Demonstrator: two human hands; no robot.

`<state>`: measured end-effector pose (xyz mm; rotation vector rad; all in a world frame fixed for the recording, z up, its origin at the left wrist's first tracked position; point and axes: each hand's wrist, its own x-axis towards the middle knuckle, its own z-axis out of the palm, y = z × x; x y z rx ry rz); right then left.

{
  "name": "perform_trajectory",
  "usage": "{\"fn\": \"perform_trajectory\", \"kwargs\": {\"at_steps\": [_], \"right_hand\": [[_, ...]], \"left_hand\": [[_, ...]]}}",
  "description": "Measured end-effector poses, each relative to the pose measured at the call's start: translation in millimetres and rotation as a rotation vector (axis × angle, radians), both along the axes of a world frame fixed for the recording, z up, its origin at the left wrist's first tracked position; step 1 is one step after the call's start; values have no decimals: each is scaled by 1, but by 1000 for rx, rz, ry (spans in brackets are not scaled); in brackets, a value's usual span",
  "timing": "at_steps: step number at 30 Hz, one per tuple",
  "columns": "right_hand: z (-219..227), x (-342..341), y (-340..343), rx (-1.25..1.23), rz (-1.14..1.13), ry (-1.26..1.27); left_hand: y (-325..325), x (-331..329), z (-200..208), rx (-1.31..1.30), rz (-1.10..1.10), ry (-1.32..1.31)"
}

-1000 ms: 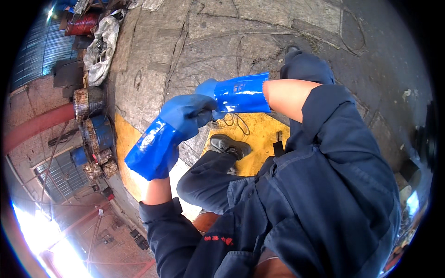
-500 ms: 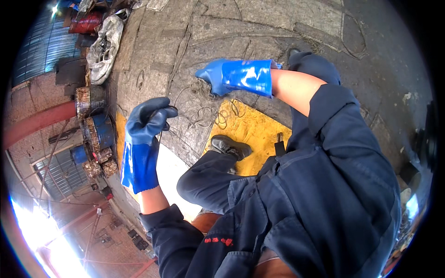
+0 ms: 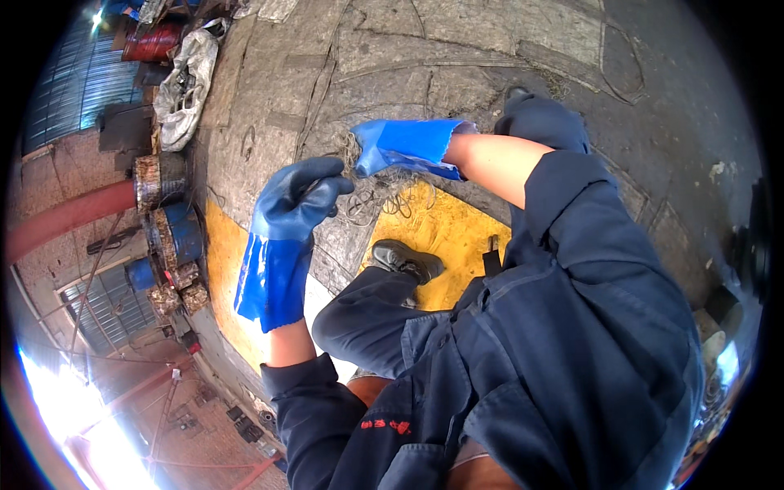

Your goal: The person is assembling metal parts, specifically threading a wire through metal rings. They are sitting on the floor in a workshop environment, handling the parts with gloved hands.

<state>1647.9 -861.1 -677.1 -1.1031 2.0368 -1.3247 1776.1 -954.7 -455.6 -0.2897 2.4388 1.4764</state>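
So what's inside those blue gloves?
The left hand and right hand. Bare forearms show entering the cuffs; everything deeper inside the gloves is covered.

Tangle of thin wire or cord (image 3: 397, 204), dark to grey-brown, material not certain; loose and unwound, in irregular, overlapping open loops low across the ground just above the centre of the frame. Denser, matted bunch of fine strands (image 3: 350, 150) above and to the left of the loops, upper centre of the frame, partly hidden.
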Motion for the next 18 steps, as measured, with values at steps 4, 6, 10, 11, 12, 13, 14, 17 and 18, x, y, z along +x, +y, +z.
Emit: {"fn": "perform_trajectory", "kwargs": {"at_steps": [4,6,10,11,12,13,14,17,18], "right_hand": [[40,7,7,358,-97,126],[42,-3,10,437,-157,238],[51,-17,27,386,-314,430],[53,-20,25,380,-331,444],[53,-25,25,382,-353,459],[45,-28,27,246,-436,569],[41,-34,27,324,-455,502],[50,-50,34,495,-532,370],[37,-62,40,447,-547,410]], "left_hand": [[18,2,8,51,48,68],[23,9,21,13,55,127],[-5,31,41,-104,139,208],[-11,40,42,-55,169,249],[-11,46,42,-63,193,317],[-14,50,45,-91,231,381],[-18,53,51,-119,271,446],[-40,61,86,-212,282,537],[-50,61,94,-175,314,574]]}}
